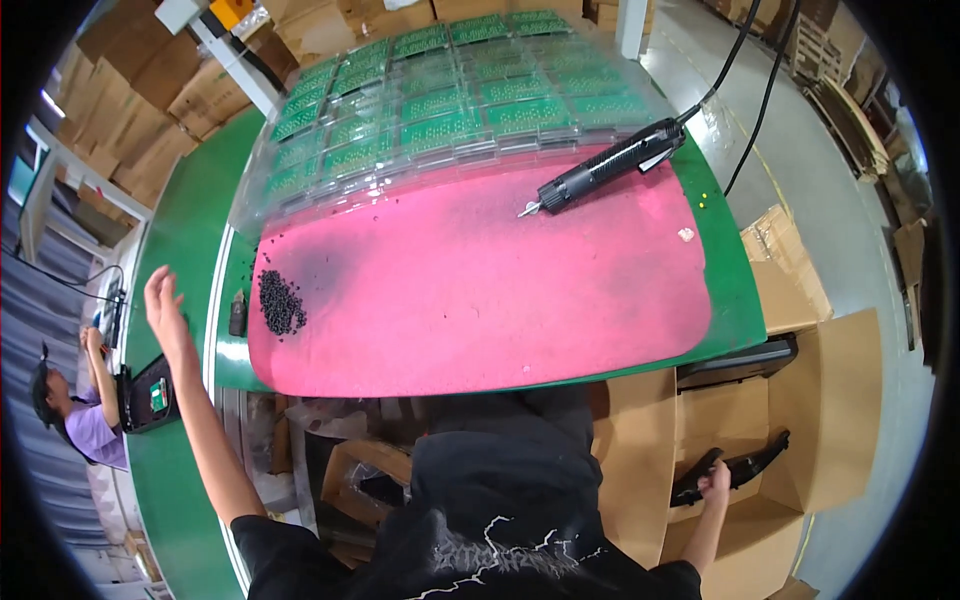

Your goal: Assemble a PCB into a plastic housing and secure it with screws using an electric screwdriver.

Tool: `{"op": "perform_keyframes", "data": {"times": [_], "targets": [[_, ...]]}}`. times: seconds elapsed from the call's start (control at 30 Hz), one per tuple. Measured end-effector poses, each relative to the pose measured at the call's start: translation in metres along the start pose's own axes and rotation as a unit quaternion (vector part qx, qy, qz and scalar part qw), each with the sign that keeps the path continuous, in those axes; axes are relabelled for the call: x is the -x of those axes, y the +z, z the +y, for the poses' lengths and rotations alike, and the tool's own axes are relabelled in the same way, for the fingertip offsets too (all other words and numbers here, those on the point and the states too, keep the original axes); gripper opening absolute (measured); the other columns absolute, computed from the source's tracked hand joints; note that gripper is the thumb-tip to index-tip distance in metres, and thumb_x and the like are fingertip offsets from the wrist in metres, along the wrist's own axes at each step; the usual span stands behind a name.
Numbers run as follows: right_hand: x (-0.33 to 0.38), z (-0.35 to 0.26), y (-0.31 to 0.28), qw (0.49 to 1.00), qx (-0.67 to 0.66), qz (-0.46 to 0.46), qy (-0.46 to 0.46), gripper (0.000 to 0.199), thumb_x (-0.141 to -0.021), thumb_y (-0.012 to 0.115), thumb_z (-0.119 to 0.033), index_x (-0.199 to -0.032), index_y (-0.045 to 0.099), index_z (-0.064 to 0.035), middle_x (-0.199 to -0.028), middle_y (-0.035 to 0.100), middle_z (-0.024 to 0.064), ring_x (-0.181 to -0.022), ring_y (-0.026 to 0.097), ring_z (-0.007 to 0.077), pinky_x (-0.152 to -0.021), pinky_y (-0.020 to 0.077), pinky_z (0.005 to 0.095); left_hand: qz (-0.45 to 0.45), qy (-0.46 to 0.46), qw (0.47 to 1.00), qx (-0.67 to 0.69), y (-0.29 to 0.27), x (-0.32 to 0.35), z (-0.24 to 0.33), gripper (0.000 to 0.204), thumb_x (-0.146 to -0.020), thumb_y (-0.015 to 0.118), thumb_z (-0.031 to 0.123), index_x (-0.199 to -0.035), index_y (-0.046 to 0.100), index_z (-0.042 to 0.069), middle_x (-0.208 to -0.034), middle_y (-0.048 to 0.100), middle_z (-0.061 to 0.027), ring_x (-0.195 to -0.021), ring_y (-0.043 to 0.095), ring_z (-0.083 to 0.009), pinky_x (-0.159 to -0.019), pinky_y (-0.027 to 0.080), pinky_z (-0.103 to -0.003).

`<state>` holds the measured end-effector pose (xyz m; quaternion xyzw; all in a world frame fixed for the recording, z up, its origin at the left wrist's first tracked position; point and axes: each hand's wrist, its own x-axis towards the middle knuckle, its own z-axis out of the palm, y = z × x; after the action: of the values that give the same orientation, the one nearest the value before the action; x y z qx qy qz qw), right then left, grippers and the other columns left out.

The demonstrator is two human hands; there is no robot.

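Observation:
My left hand (168, 308) is held out over the green bench to the left, fingers stretched and holding nothing. Down at the right, my right hand (716, 483) reaches into an open cardboard box (845, 410), its fingers closed on a curved black plastic part (757, 463). A pile of small black screws (281, 303) lies on the left of the pink mat (470, 290) in front of me. Across the mat's far right side rests a black electric screwdriver (610, 166), its bit pointing left.
Clear plastic trays with green circuit boards (435, 103) cover the far end of the table. Cables (765, 95) rise from the screwdriver. At far left, a person (85, 405) works beside a black housing holding a green board (158, 394). Another black case (740, 362) sits in the box.

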<state>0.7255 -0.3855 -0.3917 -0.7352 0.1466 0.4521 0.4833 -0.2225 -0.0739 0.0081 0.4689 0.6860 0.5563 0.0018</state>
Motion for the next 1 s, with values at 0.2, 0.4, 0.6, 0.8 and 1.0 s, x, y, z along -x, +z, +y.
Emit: {"op": "perform_keyframes", "data": {"times": [0.2,0.4,0.6,0.8,1.0], "targets": [[0.243,-0.095,0.07,0.971,-0.008,-0.11,-0.21,0.014,-0.084,0.071,-0.019,-0.085,0.063,-0.0067,-0.073,0.062,0.0016,-0.068,0.06,0.0181,-0.065,0.0512,0.0337,-0.159,0.092,0.978,0.096,0.111,0.022,0.1,0.027,-0.101,0.05,0.021,-0.121,0.058,0.005,-0.117,0.058,-0.0035,-0.112,0.055,-0.0147,-0.093,0.043,-0.031],[0.321,-0.121,0.095,0.597,0.488,0.053,-0.635,0.007,-0.087,0.055,0.002,-0.089,0.05,0.0058,-0.075,0.047,0.0219,-0.068,0.048,0.0408,-0.065,0.0418,0.0419,-0.328,0.179,0.913,0.165,0.184,0.056,0.16,0.023,-0.097,0.052,0.014,-0.118,0.054,0.005,-0.106,0.055,-0.0032,-0.102,0.051,-0.0141,-0.092,0.041,-0.029],[0.408,-0.169,0.188,0.477,0.505,0.063,-0.717,0.016,-0.075,0.06,0.007,-0.086,0.049,0.0034,-0.091,0.051,0.0196,-0.089,0.051,0.0394,-0.074,0.0446,0.0437,-0.558,0.136,0.782,0.241,0.201,0.079,0.174,0.044,-0.095,0.057,0.027,-0.133,0.048,0.006,-0.119,0.057,-0.007,-0.114,0.051,-0.0193,-0.1,0.039,-0.036],[0.462,-0.191,0.302,0.382,0.637,-0.096,-0.663,0.02,-0.072,0.072,-0.002,-0.082,0.054,-0.0013,-0.085,0.055,0.0123,-0.082,0.055,0.0338,-0.066,0.0458,0.0428,-0.637,0.258,0.719,0.101,0.194,0.088,0.15,0.036,-0.085,0.07,0.022,-0.114,0.063,0.004,-0.106,0.065,-0.0129,-0.095,0.064,-0.0291,-0.082,0.052,-0.039],[0.525,-0.194,0.493,0.236,0.523,-0.329,-0.75,0.018,-0.081,0.07,-0.013,-0.09,0.058,-0.0031,-0.086,0.057,0.012,-0.084,0.058,0.0323,-0.07,0.0492,0.0416,-0.54,0.287,0.791,-0.025,0.178,0.077,0.144,0.017,-0.085,0.065,0.017,-0.097,0.067,0.005,-0.092,0.066,-0.0105,-0.093,0.064,-0.0311,-0.075,0.051,-0.045]]}}
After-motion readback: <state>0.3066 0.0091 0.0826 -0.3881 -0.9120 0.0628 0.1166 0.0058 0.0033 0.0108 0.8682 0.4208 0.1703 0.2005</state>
